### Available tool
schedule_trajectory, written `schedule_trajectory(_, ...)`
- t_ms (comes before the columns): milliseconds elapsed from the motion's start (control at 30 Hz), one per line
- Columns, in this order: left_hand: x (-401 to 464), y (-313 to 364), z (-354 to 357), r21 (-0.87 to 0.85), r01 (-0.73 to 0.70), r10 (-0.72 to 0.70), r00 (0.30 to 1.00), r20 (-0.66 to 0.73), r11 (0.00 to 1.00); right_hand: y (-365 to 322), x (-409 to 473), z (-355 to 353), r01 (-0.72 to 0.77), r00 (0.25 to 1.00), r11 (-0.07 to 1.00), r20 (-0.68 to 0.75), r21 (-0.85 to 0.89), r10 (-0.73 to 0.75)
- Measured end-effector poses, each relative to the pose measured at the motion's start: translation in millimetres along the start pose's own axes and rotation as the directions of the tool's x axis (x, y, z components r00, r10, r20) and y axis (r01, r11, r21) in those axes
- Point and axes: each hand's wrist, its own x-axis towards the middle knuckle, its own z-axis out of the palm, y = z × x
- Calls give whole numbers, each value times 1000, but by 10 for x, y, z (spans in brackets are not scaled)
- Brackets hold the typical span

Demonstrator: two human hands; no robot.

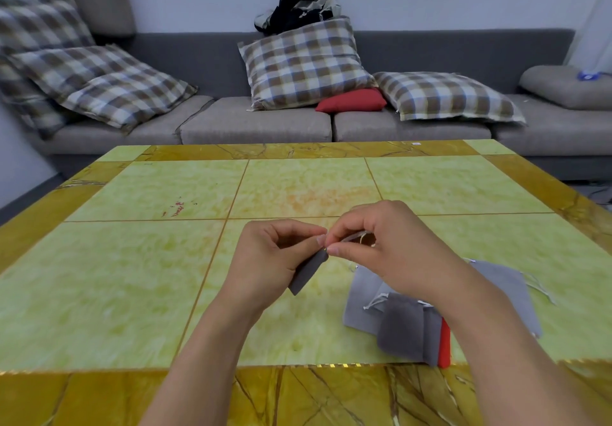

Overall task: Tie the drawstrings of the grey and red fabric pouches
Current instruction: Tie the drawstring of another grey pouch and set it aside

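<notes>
Grey sofa (258,124), plaid cushions (304,64), tiled table (132,260)

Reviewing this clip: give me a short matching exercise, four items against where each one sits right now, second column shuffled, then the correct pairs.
Items
1. small dark grey fabric pouch
2. pile of grey fabric pouches
3. red fabric pouch
4. red cushion

Places
A. on the grey sofa, beside checked pillows
B. pinched between left hand and right hand
C. on the table under the right forearm
D. peeking out at the pile's near edge

Pairs: 1-B, 2-C, 3-D, 4-A
</notes>
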Motion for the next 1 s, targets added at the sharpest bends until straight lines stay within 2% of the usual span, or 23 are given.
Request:
schedule_trajectory(200,18,-53,-46,-19,74,-70,987,143,997,-23,17,6,48,994,992,-99,118,-36)
schedule_trajectory(333,20,-76,-79,-51,81,-68,975,212,995,16,12,-37,34,995,975,-96,219,-13)
schedule_trajectory(567,20,-54,-16,-101,113,-97,983,153,988,35,28,-13,24,997,974,-73,224,-8)
schedule_trajectory(667,13,-53,-5,-123,130,-108,979,172,984,42,35,10,21,999,974,-53,224,-10)
schedule_trajectory(867,-3,-21,-52,-115,70,-39,966,257,991,103,13,-9,-76,997,904,6,422,80)
schedule_trajectory(1000,-1,-20,-49,-154,15,23,971,240,988,116,27,9,-100,991,855,-28,509,132)
